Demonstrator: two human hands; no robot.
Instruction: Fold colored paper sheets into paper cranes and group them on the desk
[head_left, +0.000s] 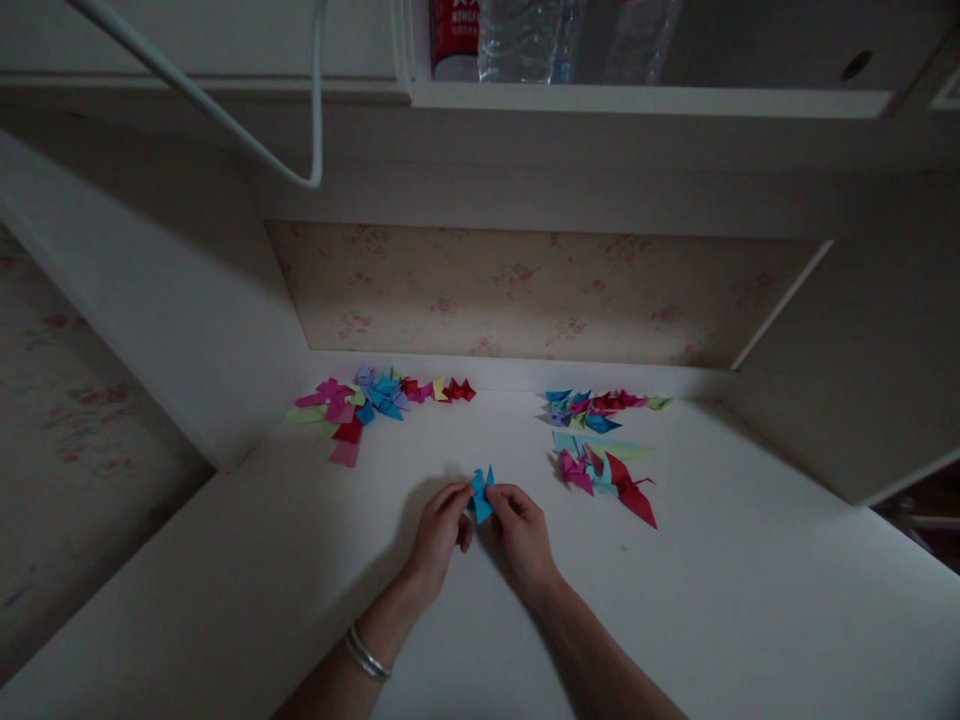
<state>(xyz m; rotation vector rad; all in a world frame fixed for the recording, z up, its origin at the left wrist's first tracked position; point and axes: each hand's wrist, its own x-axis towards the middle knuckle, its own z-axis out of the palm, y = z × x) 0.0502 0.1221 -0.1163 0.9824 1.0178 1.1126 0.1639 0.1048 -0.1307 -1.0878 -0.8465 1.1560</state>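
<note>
A small blue origami crane point(482, 502) is held up between both hands, just above the white desk. My left hand point(444, 525) pinches its left side between thumb and fingers. On the other side my right hand point(523, 528) grips it with thumb and forefinger. The crane's two narrow points stick up between the fingertips, and a wider blue flap hangs below. Parts of the paper are hidden behind the fingers.
Colourful folded papers point(341, 402) lie in a pile at the back left. More folded pieces point(592, 405) and a red paper crane point(631, 492) lie to the right. A white cable point(318, 120) hangs overhead, before a shelf holding plastic bottles point(517, 40).
</note>
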